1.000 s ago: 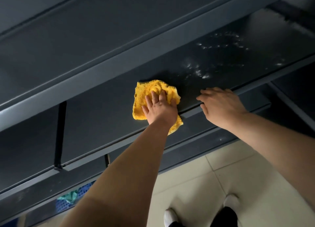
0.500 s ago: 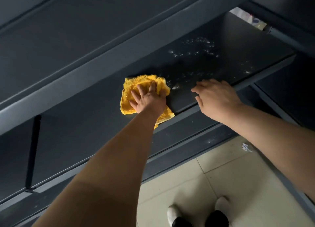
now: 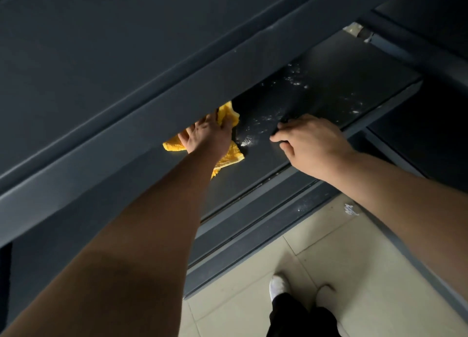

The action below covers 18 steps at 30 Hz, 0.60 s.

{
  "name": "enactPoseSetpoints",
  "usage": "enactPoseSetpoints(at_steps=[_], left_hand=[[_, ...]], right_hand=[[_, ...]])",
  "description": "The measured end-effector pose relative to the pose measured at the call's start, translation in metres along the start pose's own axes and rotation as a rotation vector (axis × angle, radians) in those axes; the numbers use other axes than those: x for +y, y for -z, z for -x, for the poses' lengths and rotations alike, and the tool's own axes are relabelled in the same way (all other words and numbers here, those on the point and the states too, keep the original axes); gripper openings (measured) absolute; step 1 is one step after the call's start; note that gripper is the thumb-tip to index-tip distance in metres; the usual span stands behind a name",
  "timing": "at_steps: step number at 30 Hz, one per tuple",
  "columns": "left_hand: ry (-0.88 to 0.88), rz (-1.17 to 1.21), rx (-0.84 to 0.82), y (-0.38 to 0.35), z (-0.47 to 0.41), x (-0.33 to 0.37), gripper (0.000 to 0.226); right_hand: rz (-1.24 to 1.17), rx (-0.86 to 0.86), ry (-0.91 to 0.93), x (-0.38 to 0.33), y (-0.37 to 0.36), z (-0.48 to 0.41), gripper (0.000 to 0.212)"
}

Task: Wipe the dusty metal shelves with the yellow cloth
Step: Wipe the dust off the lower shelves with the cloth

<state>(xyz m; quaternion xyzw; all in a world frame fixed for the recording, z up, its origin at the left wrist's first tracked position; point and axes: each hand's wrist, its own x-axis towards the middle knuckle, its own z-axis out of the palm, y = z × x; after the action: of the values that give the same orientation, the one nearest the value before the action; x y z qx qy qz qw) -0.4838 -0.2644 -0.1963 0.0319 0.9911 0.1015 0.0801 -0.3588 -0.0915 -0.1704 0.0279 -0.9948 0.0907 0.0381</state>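
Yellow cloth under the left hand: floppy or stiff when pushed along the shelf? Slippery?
Likely floppy: the yellow cloth lies bunched in folds under the left hand, so it should crumple unless pressed flat. Its fuzzy pile probably drags on the shelf rather than slipping, catching the white dust.

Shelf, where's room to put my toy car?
Bare patch between the cloth and the right hand, by the front edge. More room past the right hand, but dusty. Crowded where the left hand presses the cloth.

Cloth (image 3: 229,156) on shelf (image 3: 329,93), probably reaching under upper shelf (image 3: 126,70).
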Motion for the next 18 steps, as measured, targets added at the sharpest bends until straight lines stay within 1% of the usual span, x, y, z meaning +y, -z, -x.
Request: enactPoseSetpoints(at_steps=[3, 7, 12, 18], left_hand=[[0.015, -0.005, -0.020, 0.002, -0.015, 0.011, 0.066], [0.004, 0.007, 0.019, 0.001, -0.032, 0.021, 0.062], [0.021, -0.006, 0.030, -0.003, -0.040, 0.033, 0.066], [-0.034, 0.012, 0.034, -0.010, -0.043, 0.075, 0.061]], right_hand=[[-0.022, 0.018, -0.009, 0.008, 0.002, -0.007, 0.030], [-0.020, 0.082, -0.041, 0.024, 0.002, -0.012, 0.033], [-0.049, 0.118, -0.067, 0.038, -0.002, -0.008, 0.034], [-0.041, 0.149, -0.092, 0.072, 0.007, -0.010, 0.034]])
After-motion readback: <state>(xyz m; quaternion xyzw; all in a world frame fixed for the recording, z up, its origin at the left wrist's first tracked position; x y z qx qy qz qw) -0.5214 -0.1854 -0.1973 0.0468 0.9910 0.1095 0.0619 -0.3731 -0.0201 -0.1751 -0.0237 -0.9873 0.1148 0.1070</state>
